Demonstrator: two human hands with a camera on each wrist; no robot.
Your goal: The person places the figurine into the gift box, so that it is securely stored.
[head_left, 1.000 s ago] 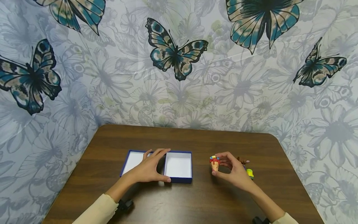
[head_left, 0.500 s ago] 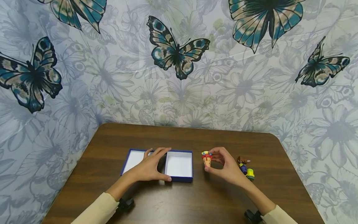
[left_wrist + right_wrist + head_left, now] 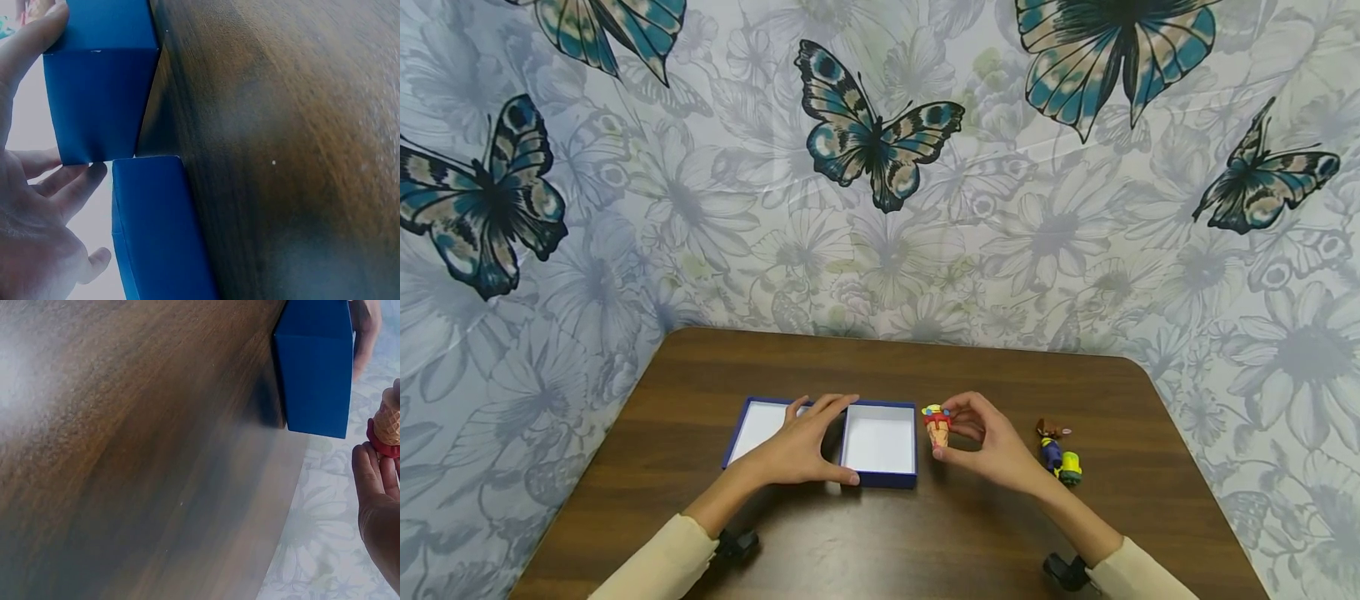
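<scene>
Fingers of the right hand (image 3: pixel 991 446) pinch the small plastic-looking toy (image 3: pixel 937 427), shaped as a tan ice-cream cone with red and yellow top. It has moved leftward, now just right of the square blue cardboard-like box (image 3: pixel 886 481), which the left hand (image 3: pixel 797 452) grips; carrying seems well advanced.

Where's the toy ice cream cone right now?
In the head view, the toy ice cream cone is slightly right of center, in the grip of the right hand, just right of the nearest open blue box.
</scene>
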